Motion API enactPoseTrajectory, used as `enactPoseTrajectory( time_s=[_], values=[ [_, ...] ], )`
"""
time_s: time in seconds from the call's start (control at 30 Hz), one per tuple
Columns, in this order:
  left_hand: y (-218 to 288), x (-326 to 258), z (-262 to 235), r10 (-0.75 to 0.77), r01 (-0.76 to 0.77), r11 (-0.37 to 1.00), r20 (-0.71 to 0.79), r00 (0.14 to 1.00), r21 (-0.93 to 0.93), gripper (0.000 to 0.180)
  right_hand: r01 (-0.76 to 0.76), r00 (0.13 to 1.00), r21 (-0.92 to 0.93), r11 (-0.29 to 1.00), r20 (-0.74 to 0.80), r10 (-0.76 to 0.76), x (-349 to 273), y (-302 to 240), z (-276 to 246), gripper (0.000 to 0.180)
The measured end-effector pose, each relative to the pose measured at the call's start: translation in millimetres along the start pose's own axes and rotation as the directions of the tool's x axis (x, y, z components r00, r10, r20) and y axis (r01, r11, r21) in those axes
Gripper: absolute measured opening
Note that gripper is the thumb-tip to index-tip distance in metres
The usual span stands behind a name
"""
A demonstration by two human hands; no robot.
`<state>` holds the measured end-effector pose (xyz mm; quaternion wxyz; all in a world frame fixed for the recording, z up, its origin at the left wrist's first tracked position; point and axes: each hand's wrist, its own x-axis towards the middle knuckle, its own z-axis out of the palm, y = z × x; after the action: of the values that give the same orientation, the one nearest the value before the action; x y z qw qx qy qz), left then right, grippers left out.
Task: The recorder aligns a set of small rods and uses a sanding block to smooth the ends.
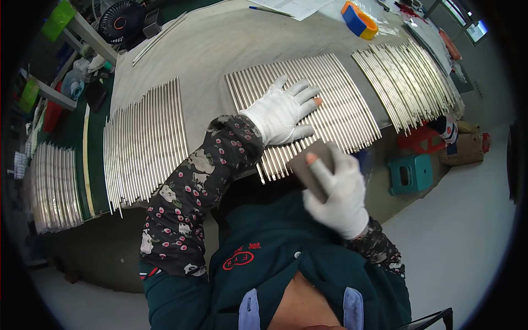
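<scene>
My left hand point(283, 113) wears a white glove and lies flat, fingers spread, across a row of slim shiny metal rods point(344, 96) laid side by side on the table. One fingertip pokes bare out of the glove. My right hand point(344, 195), gloved too with a bare fingertip, grips a grey-brown sanding block point(314, 168). The block is at the near ends of the same rods; whether it touches them I cannot tell. Part of its face is hidden by my fingers.
More rods lie in a row at left point(144, 143) and a denser, rougher batch point(410, 82) at right. A wrapped rod bundle point(56, 190) sits far left. Behind are a black fan point(122, 22), a pen point(270, 11) and tape rolls point(360, 21). A teal stool point(411, 174) stands below right.
</scene>
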<state>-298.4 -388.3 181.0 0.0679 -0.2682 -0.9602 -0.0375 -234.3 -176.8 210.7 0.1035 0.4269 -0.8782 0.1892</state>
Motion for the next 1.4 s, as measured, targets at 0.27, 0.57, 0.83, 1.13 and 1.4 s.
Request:
enactPoseTrajectory(
  time_s=[0.27, 0.57, 0.83, 1.13, 1.4],
  values=[
    [3, 6, -3, 0.003, -0.003, 1.0, 0.031, 1.0, 0.006, 0.063, 0.114, 0.986, 0.205, 0.972, 0.093, -0.135, 0, -15, 4, 0.058],
    [-20, -8, -13, -0.074, 0.079, 0.995, -0.086, 0.994, 0.056, 0.061, -0.156, 0.978, -0.061, 0.986, -0.149, 0.146, -33, 34, -11, 0.061],
    [-22, -36, -4, -0.333, 0.332, 0.941, 0.019, 0.943, 0.062, 0.062, 0.231, 0.962, 0.288, 0.929, 0.076, -0.262, 10, -12, 7, 0.061],
    [64, -49, -8, -0.003, 0.012, 0.973, 0.038, 0.999, -0.231, 0.072, -0.161, 0.972, 0.01, 0.987, -0.172, 0.16, -19, 63, -17, 0.059],
    [78, -63, -15, 0.002, -0.003, 0.945, -0.006, 1.0, -0.326, 0.075, -0.171, 0.955, 0.103, 0.98, -0.226, 0.191, -19, 83, -15, 0.063]
  ],
)
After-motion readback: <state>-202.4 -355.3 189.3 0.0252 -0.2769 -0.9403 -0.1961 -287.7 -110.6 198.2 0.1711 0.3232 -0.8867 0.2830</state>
